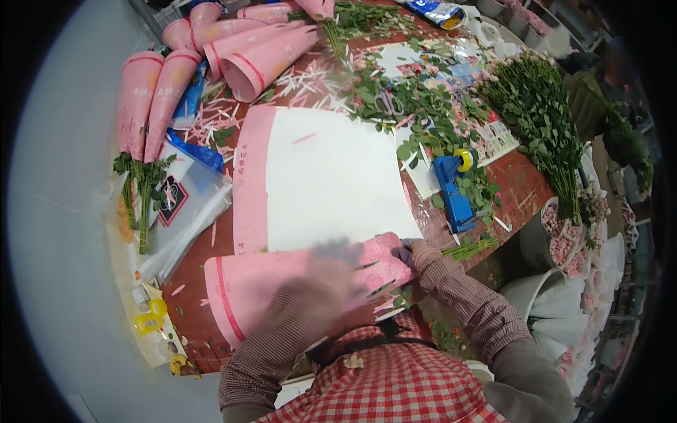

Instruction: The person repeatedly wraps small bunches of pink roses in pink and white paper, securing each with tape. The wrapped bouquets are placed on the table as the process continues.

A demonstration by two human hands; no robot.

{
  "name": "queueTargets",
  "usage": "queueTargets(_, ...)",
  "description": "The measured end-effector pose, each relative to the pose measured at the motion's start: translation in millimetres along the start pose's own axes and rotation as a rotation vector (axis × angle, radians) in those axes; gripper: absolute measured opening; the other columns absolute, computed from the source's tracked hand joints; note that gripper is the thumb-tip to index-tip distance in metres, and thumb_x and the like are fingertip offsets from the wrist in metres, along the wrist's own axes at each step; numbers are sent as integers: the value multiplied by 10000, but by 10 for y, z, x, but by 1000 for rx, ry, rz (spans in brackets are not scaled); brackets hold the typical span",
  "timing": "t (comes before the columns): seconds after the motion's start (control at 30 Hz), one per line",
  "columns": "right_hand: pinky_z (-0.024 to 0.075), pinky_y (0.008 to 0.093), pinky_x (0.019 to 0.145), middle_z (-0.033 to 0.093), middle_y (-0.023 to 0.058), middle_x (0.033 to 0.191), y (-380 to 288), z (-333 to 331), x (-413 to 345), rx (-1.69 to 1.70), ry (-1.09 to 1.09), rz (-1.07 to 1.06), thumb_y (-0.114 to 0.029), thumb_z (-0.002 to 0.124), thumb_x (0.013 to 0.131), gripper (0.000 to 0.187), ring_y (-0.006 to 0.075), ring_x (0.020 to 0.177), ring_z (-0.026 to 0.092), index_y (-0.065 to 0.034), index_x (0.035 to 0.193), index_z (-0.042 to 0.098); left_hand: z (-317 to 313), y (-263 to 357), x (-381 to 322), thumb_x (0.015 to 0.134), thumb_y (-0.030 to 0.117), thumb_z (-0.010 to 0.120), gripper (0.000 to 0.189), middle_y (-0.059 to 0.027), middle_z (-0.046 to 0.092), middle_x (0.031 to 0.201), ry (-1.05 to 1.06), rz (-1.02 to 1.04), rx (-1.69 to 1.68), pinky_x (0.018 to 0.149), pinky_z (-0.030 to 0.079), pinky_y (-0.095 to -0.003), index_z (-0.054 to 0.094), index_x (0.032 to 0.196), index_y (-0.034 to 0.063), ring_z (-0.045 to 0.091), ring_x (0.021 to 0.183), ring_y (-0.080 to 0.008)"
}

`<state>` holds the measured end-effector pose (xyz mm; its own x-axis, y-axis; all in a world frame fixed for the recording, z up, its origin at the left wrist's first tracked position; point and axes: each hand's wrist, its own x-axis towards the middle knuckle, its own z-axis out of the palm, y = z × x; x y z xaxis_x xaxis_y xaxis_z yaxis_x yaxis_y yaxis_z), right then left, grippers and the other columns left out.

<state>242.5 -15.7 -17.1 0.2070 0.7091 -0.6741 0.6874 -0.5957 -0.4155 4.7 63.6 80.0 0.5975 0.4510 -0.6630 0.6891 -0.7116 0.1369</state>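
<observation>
A bouquet rolled in pink wrapping paper (264, 280) lies across the near edge of the table, its wide end to the left and its green stems (469, 247) sticking out on the right. My right hand (406, 256) is closed around the narrow end of the wrap. Over the middle of the wrap is my left hand (338, 264), blurred; its fingers cannot be made out. Beyond the roll lies a flat stack of white sheets (338, 180) with a pink printed border on its left.
Finished pink-wrapped bouquets (264, 63) lie at the back left, beside clear plastic sleeves (198, 211). Purple-handled scissors (390, 102) rest among cut leaves. A blue tape dispenser (454, 198) stands at the right, near a large bunch of roses (539, 116). Buckets of flowers (529, 296) stand beside the table.
</observation>
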Motion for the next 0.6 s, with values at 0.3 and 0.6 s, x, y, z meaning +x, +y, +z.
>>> queueTargets(0.3,394,439,1031,487,165,1308,-201,35,-723,-627,296,-720,-235,726,717,557,365,1255,437,-103,1225,539,338,320,181,977,300,476,578,-215,357,1481,-18,-26,-117,1119,275,-550,271,1508,200,371,1366,-395)
queueTargets(0.6,537,373,903,590,221,1264,-417,-322,218,-417,-435,-494,-231,837,633,761,301,1102,630,-100,1318,534,122,468,54,954,313,472,529,-160,379,1479,364,-20,130,1099,180,-646,351,1461,220,310,1389,-364)
